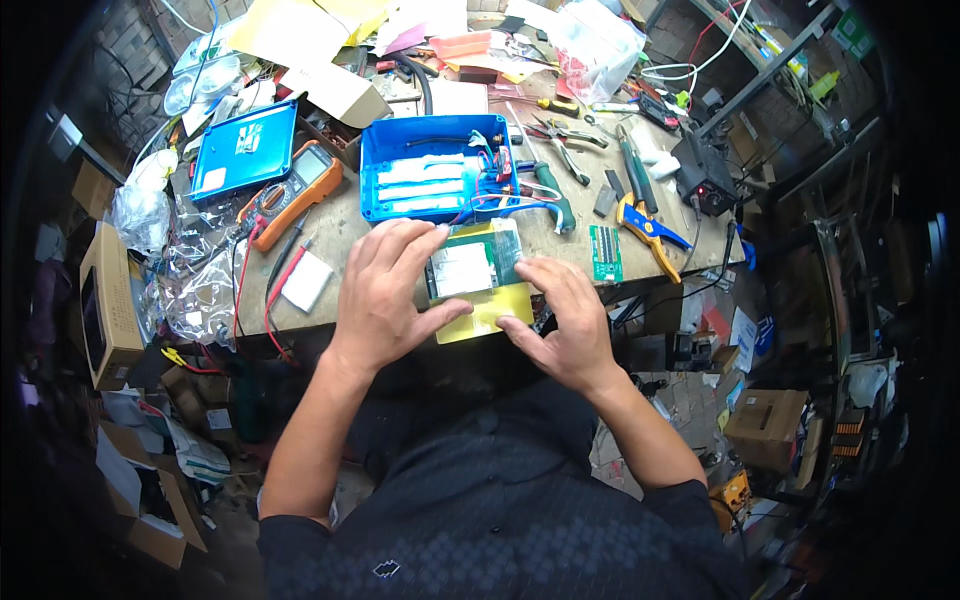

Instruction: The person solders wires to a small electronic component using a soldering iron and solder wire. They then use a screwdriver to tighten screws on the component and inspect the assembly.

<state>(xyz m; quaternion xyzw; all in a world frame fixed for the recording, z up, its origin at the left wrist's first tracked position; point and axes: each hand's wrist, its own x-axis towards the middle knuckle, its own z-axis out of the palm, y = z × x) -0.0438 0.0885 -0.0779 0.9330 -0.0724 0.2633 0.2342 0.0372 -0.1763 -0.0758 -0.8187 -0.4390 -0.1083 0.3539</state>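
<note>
At the front edge of the bench, my left hand [395, 290] grips the left side of a yellow sheet [480, 320] with a circuit board bearing a white pad [460, 268] on it, fingers over the top and thumb on the yellow part. My right hand [565, 320] grips the right side, fingertips by a clear strip. Just beyond sits an open blue plastic case [420, 140] with white bars and wires inside. A green circuit board [606, 255] lies to the right.
An orange multimeter [310, 185] with leads and a blue lid [240, 150] are at left. Pliers [575, 150], wire strippers [655, 240] and a black powered unit [705, 180] are at right. Papers crowd the back; cardboard boxes [765, 425] stand on the floor.
</note>
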